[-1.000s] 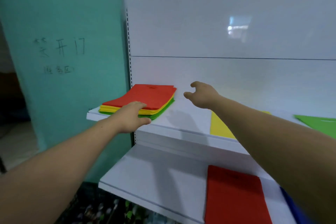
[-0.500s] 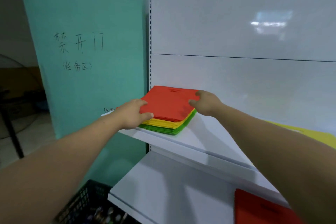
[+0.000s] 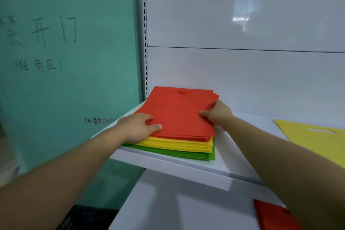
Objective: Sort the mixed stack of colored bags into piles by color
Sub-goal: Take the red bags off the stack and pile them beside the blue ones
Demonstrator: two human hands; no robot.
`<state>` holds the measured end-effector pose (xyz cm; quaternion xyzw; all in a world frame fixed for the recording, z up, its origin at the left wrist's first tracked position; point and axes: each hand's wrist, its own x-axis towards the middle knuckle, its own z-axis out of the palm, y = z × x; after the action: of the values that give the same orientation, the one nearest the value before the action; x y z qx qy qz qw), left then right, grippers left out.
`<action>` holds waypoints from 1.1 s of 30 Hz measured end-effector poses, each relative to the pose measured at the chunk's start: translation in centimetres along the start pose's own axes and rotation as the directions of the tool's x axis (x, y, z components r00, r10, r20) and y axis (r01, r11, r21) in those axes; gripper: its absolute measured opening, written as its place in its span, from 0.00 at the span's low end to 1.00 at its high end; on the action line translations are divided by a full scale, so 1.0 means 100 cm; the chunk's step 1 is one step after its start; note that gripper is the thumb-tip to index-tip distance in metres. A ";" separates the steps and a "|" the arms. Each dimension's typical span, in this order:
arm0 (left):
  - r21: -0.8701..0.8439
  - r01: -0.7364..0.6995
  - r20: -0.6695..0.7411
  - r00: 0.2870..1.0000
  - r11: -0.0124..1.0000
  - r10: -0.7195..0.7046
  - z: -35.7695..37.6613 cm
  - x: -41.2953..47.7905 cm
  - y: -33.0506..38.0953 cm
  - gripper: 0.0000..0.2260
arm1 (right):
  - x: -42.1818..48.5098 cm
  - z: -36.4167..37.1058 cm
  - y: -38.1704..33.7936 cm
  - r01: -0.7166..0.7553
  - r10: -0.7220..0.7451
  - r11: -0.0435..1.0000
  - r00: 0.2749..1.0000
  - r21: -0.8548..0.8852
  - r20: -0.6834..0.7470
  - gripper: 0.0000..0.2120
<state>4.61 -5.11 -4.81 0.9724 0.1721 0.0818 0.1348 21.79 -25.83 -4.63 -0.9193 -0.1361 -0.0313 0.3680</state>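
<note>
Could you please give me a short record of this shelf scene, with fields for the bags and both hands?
stack: red bags on top, yellow in the middle, green at the bottom, on the upper shelf
left hand: grips the stack's front left corner, thumb on top
right hand: pinches the stack's right edge, thumb on the red
already apart: yellow bag on the upper shelf, red bag on the lower shelf
</note>
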 end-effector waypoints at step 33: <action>-0.872 -0.188 -0.208 0.978 0.453 0.005 0.011 -0.087 0.141 0.16 | -0.160 -0.177 0.081 0.625 -0.305 0.667 0.725 0.405 -0.618 0.18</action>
<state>1.18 -21.20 -2.73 0.7568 0.0600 0.2519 0.6002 9.40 -47.16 0.31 -0.6466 -0.2778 -0.3210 0.6338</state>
